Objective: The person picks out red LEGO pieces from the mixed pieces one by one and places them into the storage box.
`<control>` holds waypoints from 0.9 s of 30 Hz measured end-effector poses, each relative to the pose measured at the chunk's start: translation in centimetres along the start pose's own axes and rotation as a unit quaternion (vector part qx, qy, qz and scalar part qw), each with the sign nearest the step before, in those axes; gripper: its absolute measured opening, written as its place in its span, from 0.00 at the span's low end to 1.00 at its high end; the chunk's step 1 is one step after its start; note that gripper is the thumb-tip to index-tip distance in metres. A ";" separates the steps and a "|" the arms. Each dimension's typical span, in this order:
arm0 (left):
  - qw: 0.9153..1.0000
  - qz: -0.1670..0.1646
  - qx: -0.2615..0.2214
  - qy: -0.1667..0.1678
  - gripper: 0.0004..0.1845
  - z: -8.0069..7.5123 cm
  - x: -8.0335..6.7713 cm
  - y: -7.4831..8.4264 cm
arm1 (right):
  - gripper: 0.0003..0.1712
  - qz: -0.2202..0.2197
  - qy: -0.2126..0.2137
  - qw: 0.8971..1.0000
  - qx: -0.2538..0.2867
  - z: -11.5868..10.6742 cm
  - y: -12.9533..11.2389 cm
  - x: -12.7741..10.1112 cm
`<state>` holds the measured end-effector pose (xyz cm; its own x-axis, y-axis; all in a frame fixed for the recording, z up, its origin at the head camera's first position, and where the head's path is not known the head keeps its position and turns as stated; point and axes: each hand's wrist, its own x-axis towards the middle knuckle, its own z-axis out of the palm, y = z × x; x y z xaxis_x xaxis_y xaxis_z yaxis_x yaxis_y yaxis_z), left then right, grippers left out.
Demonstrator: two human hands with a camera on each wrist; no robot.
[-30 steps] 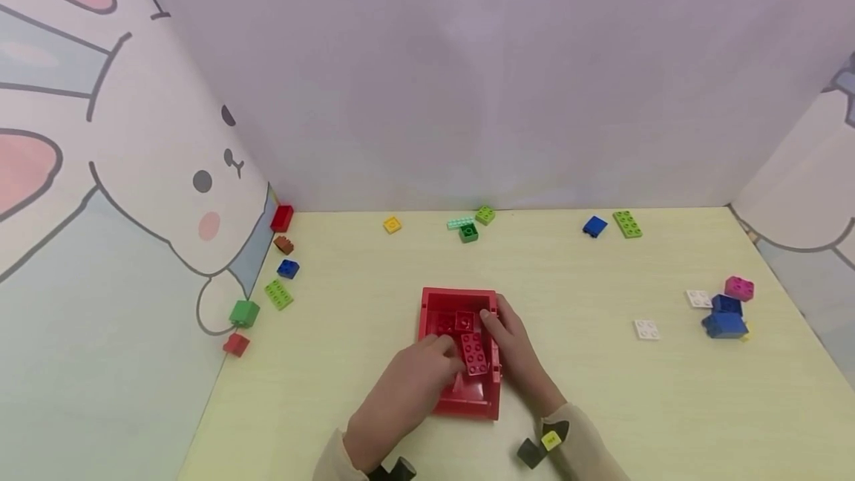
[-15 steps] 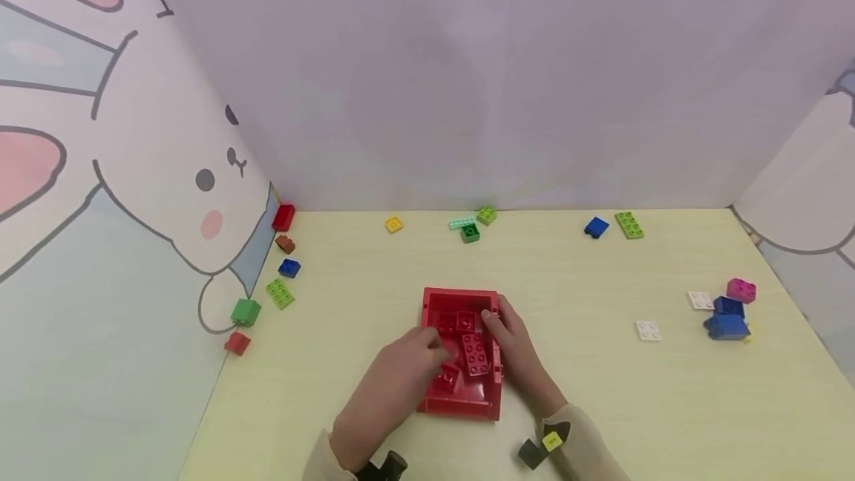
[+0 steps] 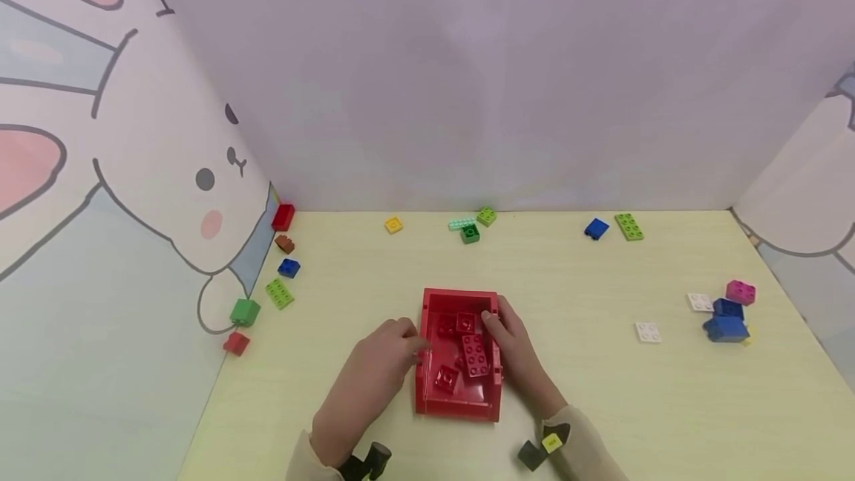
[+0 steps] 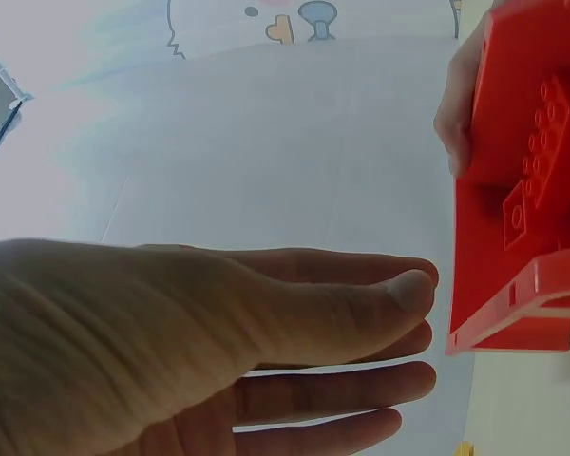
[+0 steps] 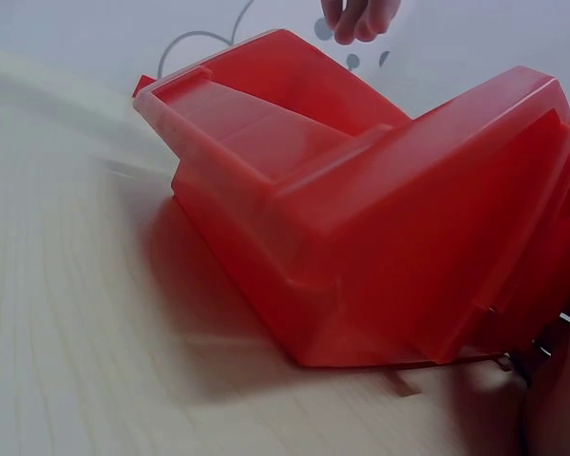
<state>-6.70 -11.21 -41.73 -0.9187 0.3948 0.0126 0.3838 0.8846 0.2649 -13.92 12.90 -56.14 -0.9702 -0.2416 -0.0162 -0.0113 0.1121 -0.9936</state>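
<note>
The left hand [image 3: 374, 373] lies on the yellow table [image 3: 601, 392] with fingers straight and loosely spread, fingertips just beside the left wall of the red bin [image 3: 459, 355], holding nothing. The bin sits between the two hands, its long axis running away from the person. Inside it lie red bricks: a long one [image 3: 475, 354] toward the right hand and a small one [image 3: 445, 378] nearer the left. The right hand [image 3: 517, 351] grips the bin's right wall, fingers curled over the rim; it is the nearer hand. The right wrist view suggests the bin may be tipped, though that is hard to judge. Loose bricks lie scattered well beyond both hands, against illustrated walls.
</note>
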 end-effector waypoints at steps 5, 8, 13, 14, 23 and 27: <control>1.000 -0.011 0.008 0.006 0.11 -0.1 -0.2 -0.7 | 0.24 0.000 0.000 1.000 -0.003 0.0 0.0 0.0; 1.000 -0.026 0.007 0.009 0.11 -0.2 -0.4 -1.2 | 0.24 -0.001 0.000 1.000 -0.003 0.0 -0.1 0.0; 0.999 -0.051 0.000 0.010 0.11 -0.2 -0.7 -1.8 | 0.24 -0.002 0.000 1.000 -0.001 0.0 -0.2 -0.1; 0.999 -0.054 0.000 0.010 0.11 -0.2 -0.8 -1.9 | 0.24 -0.002 0.000 1.000 0.000 0.0 -0.2 -0.1; 0.996 -0.083 0.000 0.014 0.11 -0.3 -1.4 -3.1 | 0.24 -0.002 0.002 1.000 -0.006 0.0 0.0 0.0; 0.995 -0.097 -0.001 0.018 0.11 -0.5 -1.5 -3.8 | 0.24 -0.003 0.002 1.000 -0.004 0.0 0.1 0.0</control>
<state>-6.80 -15.34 -42.26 -0.9784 0.2065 -0.0043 0.1979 0.9432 0.2668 -13.97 12.89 -56.26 -0.9711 -0.2383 -0.0108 -0.0179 0.1178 -0.9929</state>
